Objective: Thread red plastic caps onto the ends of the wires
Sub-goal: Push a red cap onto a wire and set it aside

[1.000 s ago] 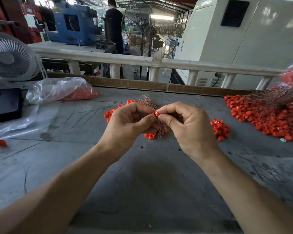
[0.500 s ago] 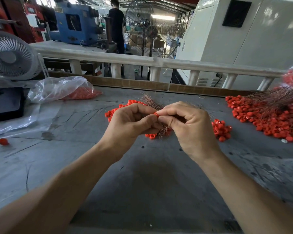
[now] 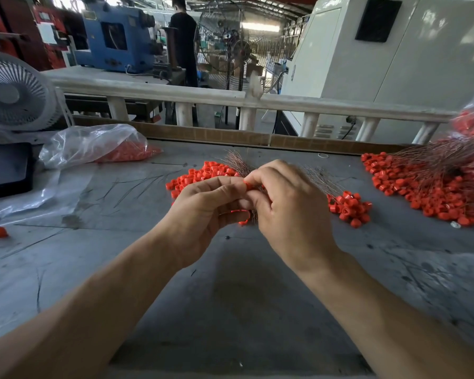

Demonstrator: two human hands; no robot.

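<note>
— What are the hands doing?
— The left hand point(image 3: 203, 212) and right hand point(image 3: 288, 203) are meeting fingertip to fingertip, both pinching one cap point(image 3: 247, 184) (wire too thin to tell).
— And the other caps?
— Loose caps point(image 3: 203, 173) are lying at 11 o'clock, the wires point(image 3: 237, 164) just behind at 12.

Two bare forearms enter from about 7 and 5 o'clock, with no sleeve on either. The left hand point(image 3: 203, 209) and right hand point(image 3: 290, 206) are ungloved. Neither wrist nor any visible finger carries a watch, band or ring.
</note>
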